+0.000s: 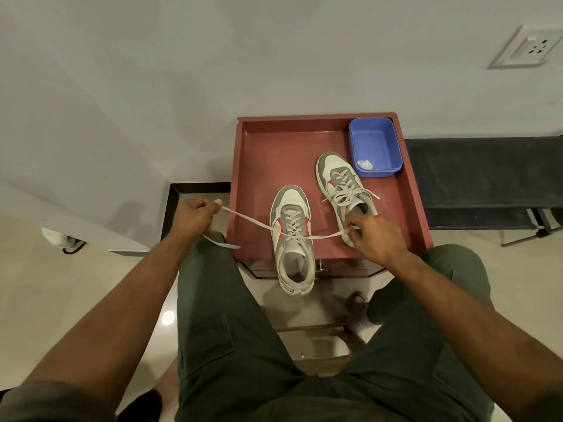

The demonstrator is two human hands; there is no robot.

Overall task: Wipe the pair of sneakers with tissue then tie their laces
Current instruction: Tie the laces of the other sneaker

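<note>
Two grey, white and red sneakers stand on a reddish-brown table (262,153). The near sneaker (293,239) hangs its heel over the front edge. Its two lace ends are pulled taut sideways, crossed over the tongue. My left hand (192,216) grips the left lace end (246,219) out past the table's left side. My right hand (373,234) pinches the right lace end (332,235) beside the far sneaker's heel. The far sneaker (344,190) has its laces in a bow. A wad of tissue (365,163) lies in a blue tub (375,146).
The blue tub stands at the table's back right corner. A white wall rises behind, with a socket (530,47) at upper right. A dark bench (487,181) runs along the right. My knees in green trousers flank the table's front edge.
</note>
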